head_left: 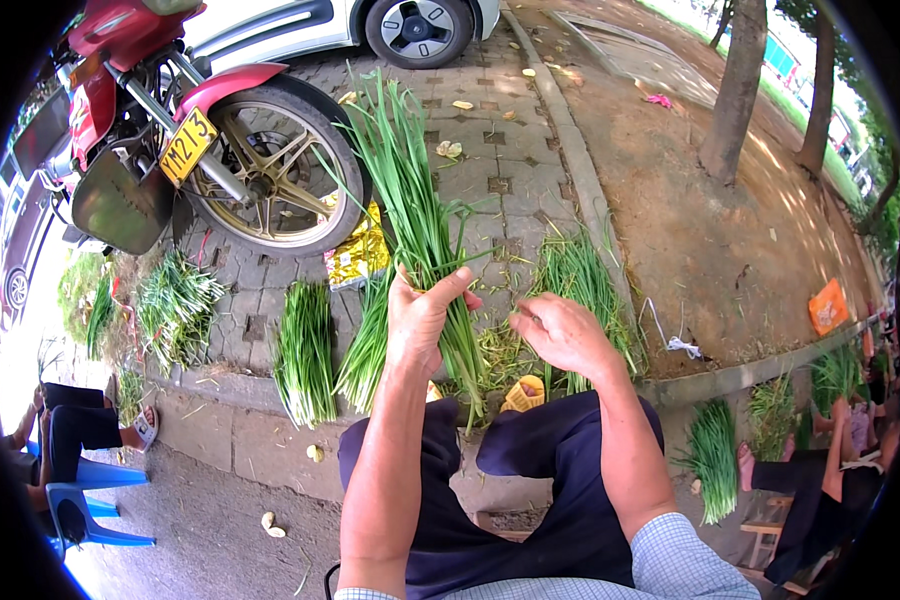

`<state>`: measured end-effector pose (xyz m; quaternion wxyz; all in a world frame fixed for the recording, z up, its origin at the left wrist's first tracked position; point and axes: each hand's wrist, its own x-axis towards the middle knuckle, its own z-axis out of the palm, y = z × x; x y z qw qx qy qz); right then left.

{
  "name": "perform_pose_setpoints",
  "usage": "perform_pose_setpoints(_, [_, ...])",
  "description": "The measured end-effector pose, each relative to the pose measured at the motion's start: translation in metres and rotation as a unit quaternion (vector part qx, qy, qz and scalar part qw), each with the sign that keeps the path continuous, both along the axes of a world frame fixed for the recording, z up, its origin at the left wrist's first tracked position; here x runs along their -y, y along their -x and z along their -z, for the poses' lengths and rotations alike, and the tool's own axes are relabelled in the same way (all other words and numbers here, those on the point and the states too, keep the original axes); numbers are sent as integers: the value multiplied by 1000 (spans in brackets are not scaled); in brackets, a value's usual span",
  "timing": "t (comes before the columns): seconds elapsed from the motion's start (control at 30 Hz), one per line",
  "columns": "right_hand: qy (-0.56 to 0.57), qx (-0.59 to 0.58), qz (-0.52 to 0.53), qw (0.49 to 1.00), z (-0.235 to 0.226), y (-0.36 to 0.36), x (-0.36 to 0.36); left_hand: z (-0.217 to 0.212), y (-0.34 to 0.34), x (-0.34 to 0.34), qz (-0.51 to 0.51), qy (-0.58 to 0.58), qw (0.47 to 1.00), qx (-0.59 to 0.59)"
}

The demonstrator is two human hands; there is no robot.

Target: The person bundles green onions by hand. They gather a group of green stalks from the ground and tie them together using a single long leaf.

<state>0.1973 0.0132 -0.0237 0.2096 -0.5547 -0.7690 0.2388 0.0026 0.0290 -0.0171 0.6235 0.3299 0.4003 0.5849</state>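
My left hand point(420, 315) is wrapped round a thick bunch of green chives point(405, 190), its leaves fanning up and away, its pale stems pointing down toward my knees. Just right of the stems is my right hand point(567, 335), fingers curled and thumb near the fingertips; whatever may be between them is too small to make out. On the paving below lie a tidy bundle of chives point(307, 350) and another pile point(365, 345) partly behind my left hand. Beyond my right hand spreads a loose heap of chives point(580, 275). Yellowish leaf scraps point(502, 352) litter the ground between.
A red motorcycle's front wheel point(270, 185) stands close at the left, with a shiny yellow package point(362, 248) beside it. A stone kerb point(220, 385) runs before my feet. People sit at both sides, one by a blue plastic stool point(75, 510). More chives point(712, 455) lie right.
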Motion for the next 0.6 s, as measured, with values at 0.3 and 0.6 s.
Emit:
perform_pose_setpoints(0.3, [151,-296,-94,939,0,46,20,-5,-8,4,27,0,999,28])
perform_pose_setpoints(0.6, [408,-485,-111,766,-5,36,16,-11,-1,5,83,33,990,113])
